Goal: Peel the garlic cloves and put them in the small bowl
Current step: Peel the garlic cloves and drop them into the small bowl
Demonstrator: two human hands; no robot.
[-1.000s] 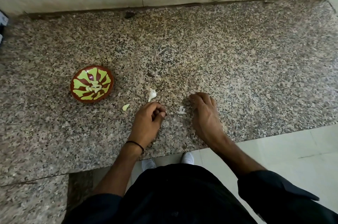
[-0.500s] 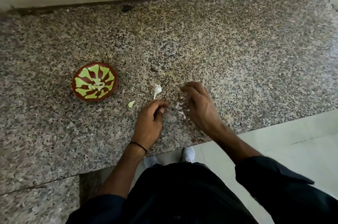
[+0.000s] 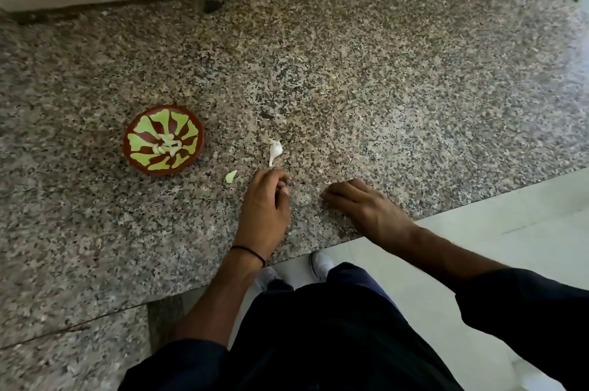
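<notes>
Head view: the right hand [image 3: 360, 209] has slid over the loose skins, fingers bent onto the table [image 3: 414, 87], grip unclear; the left hand [image 3: 266, 202] stays curled (contents hidden). One peeled clove [image 3: 231, 176] lies near the small bowl [image 3: 143, 126], awaiting transfer.

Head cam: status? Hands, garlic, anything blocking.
Left hand curled, contents unclear; right hand fingertips on counter, grip unclear. Peeled cloves in small bowl; one clove and stemmed garlic piece loose on counter. That clove lies between left hand and bowl.

Left hand [image 3: 265, 210] curled; right hand [image 3: 361, 207] palm-down
</notes>
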